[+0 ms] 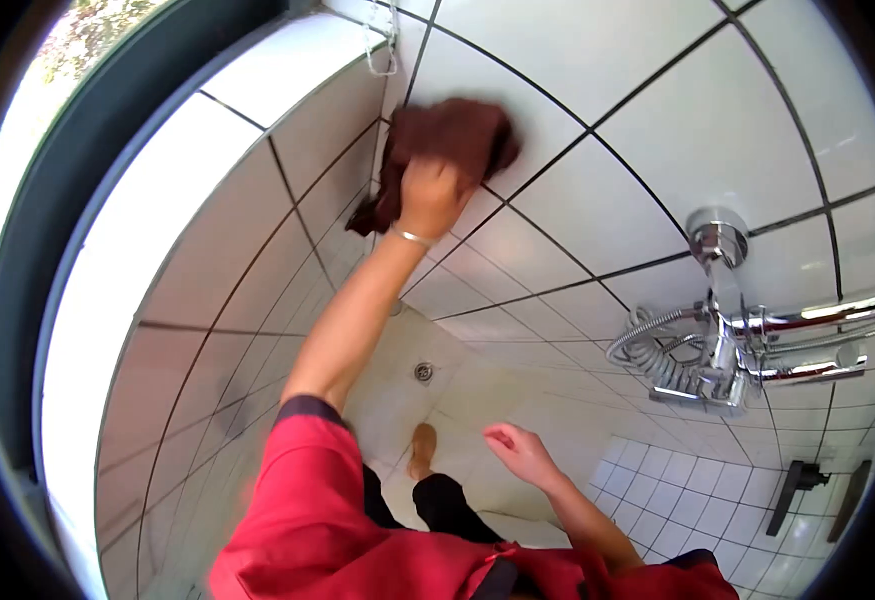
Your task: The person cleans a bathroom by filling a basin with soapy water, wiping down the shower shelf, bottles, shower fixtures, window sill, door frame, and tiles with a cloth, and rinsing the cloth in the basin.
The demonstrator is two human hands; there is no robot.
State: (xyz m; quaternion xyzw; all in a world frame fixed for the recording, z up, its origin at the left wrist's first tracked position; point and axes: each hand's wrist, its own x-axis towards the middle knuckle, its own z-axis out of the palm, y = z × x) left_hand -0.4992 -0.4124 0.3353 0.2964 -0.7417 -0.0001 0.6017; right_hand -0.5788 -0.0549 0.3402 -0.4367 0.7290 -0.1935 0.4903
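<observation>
My left hand point(431, 195) is closed on a dark brown cloth point(457, 135) and presses it against the white tiled wall point(527, 60) near the corner. Part of the cloth hangs below the fingers, and its edge is slightly blurred. A thin bracelet point(414, 237) circles the left wrist. Lower down, my right hand point(525, 457) hangs in the air in front of my body, fingers loosely extended with nothing in them. It touches no surface.
A window ledge point(147, 190) runs along the left. On the right wall are a chrome shower mixer point(722, 360) and coiled metal hose point(647, 345). The floor has a round drain point(423, 372) beside my shoe point(422, 450). A clear hanger point(381, 60) hangs near the corner.
</observation>
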